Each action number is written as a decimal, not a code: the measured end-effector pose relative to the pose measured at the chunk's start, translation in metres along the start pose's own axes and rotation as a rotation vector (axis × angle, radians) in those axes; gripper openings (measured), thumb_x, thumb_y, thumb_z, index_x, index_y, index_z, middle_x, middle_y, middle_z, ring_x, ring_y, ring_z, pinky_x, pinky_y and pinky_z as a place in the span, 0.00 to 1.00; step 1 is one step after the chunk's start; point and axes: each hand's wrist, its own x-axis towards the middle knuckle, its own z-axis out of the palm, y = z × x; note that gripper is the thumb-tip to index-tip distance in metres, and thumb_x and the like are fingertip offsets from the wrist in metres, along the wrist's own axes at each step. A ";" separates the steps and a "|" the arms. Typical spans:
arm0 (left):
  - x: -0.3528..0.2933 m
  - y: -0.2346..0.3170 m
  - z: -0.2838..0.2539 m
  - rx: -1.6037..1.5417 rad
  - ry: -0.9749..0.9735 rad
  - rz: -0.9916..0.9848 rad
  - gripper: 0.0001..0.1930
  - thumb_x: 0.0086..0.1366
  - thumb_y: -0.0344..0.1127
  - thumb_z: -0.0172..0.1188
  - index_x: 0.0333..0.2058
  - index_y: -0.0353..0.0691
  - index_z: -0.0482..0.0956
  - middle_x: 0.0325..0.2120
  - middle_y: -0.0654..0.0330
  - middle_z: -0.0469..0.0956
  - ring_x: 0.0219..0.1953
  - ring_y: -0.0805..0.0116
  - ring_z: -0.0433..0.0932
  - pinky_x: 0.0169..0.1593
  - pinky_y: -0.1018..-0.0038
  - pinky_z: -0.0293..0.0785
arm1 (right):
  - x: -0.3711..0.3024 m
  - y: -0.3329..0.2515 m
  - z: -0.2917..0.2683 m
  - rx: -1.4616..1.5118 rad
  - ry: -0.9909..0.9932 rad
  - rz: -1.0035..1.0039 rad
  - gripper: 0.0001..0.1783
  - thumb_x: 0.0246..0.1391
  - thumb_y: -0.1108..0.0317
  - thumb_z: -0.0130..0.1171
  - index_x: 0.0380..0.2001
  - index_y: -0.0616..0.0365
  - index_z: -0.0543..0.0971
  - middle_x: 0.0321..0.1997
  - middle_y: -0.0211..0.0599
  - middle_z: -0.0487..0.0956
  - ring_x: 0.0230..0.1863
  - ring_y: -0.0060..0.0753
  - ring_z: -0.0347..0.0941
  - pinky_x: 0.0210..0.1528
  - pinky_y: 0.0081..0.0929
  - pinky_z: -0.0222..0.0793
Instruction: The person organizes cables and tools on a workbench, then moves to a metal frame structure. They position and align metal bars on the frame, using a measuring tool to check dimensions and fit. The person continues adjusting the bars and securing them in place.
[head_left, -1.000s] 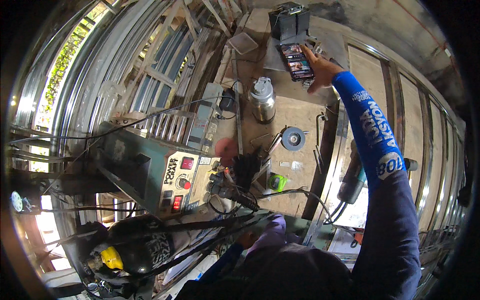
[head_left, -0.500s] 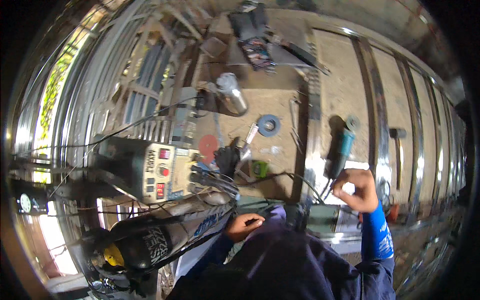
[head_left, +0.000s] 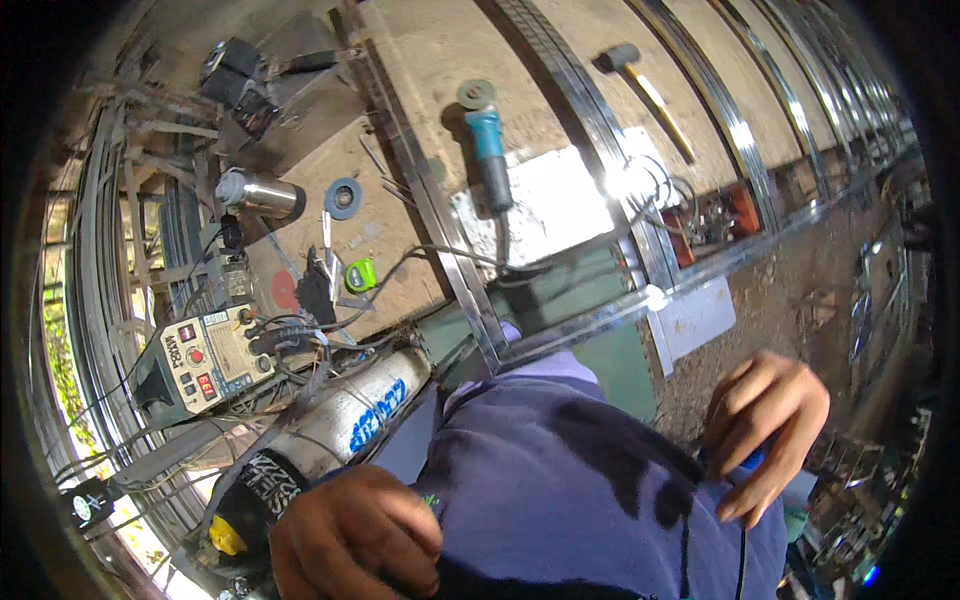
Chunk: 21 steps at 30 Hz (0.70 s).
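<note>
My left hand [head_left: 355, 535] is raised close in at the lower left, over the dark lower end of a gas cylinder [head_left: 345, 405] but apart from it. Its fingers are curled side by side, and whatever lies under them is hidden. On the right, my right hand [head_left: 765, 430] is held up beside my purple-blue shirt [head_left: 560, 480], its fingers bent and spread apart. Something blue shows between thumb and fingers, possibly my sleeve. A thin dark cord [head_left: 741, 570] hangs below its fingertips; I cannot tell whether it touches them.
Ahead, an angle grinder [head_left: 487, 150] and a hammer [head_left: 650, 100] lie among shiny metal bars [head_left: 420, 190]. Left of them are a steel bottle [head_left: 262, 195], a grinding disc [head_left: 343, 198], a green tape measure [head_left: 360, 275] and a welding machine [head_left: 205, 355] with cables.
My view has turned rightward, so the bench things sit further left and up. Both hands have risen nearer; the right has left the place beside the grinder.
</note>
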 end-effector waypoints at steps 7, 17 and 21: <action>-0.009 -0.083 0.052 0.783 0.249 -0.368 0.24 0.61 0.43 0.78 0.49 0.31 0.84 0.38 0.49 0.84 0.33 0.58 0.83 0.37 0.66 0.79 | -0.162 0.020 0.023 -1.065 0.694 0.930 0.28 0.54 0.51 0.73 0.51 0.60 0.86 0.41 0.50 0.85 0.38 0.47 0.81 0.42 0.42 0.76; 0.001 -0.146 0.106 1.211 -0.224 -0.609 0.20 0.58 0.36 0.75 0.49 0.39 0.86 0.39 0.53 0.84 0.38 0.51 0.83 0.43 0.61 0.79 | -0.421 0.112 0.174 -0.550 0.145 1.844 0.40 0.59 0.41 0.67 0.66 0.57 0.75 0.49 0.53 0.87 0.55 0.56 0.82 0.59 0.48 0.76; 0.000 -0.165 0.119 1.235 -0.256 -0.654 0.22 0.61 0.39 0.74 0.52 0.39 0.85 0.40 0.52 0.84 0.42 0.50 0.83 0.46 0.60 0.79 | -0.523 0.113 0.238 -0.073 0.792 1.884 0.33 0.61 0.48 0.67 0.64 0.56 0.77 0.42 0.45 0.87 0.48 0.45 0.86 0.49 0.47 0.81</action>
